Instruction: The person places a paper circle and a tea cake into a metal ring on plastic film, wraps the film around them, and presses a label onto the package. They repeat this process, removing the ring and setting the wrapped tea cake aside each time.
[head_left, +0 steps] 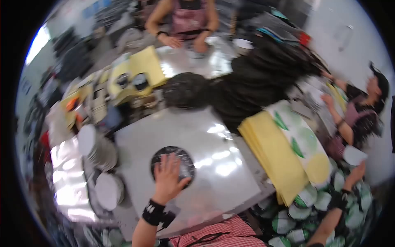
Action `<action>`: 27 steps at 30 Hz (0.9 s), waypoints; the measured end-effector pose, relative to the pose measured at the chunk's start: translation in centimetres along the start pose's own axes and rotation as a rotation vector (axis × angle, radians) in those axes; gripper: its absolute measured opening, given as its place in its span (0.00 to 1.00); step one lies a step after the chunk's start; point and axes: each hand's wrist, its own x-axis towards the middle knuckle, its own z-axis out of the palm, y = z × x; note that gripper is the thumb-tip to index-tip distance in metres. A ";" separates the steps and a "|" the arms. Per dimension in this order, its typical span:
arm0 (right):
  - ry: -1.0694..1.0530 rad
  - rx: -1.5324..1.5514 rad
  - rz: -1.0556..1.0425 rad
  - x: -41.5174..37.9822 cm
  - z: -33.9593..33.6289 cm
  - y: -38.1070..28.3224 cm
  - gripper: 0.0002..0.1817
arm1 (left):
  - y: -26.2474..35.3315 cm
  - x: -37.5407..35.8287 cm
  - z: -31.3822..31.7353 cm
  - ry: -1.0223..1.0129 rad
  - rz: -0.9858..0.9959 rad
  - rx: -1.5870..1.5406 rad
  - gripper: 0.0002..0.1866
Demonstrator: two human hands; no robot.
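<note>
My left hand (167, 178) lies flat with its fingers spread on a round black disc (187, 164), which rests on a shiny metal plate (144, 136). The disc has whitish specks, and my palm and fingers cover part of it. Far out to the right, my right hand (356, 173) is closed on the lower edge of a flat white piece (354, 155), which looks round. Its exact kind is blurred. Beneath my right arm is a heap of white and green round pieces (299, 212).
Stacks of white discs (98, 148) stand left of the plate. Yellow sheets (273, 156) and a green-patterned sheet (302, 140) lie right. A large dark, stringy heap (255, 78) is behind. One person (189, 20) works opposite, another (358, 107) at right.
</note>
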 end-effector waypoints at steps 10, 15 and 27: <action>-1.030 1.142 -1.019 -30.2 0.4 -64.3 0.43 | -1.1 -0.6 1.4 0.198 0.031 -0.115 0.38; -1.143 0.885 -1.334 -32.2 0.1 -65.7 0.50 | -2.0 -1.4 3.1 0.316 0.146 -0.332 0.35; -1.383 1.098 -1.023 -37.8 2.5 -70.5 0.41 | -3.8 -0.9 -2.5 0.271 -0.053 -0.759 0.39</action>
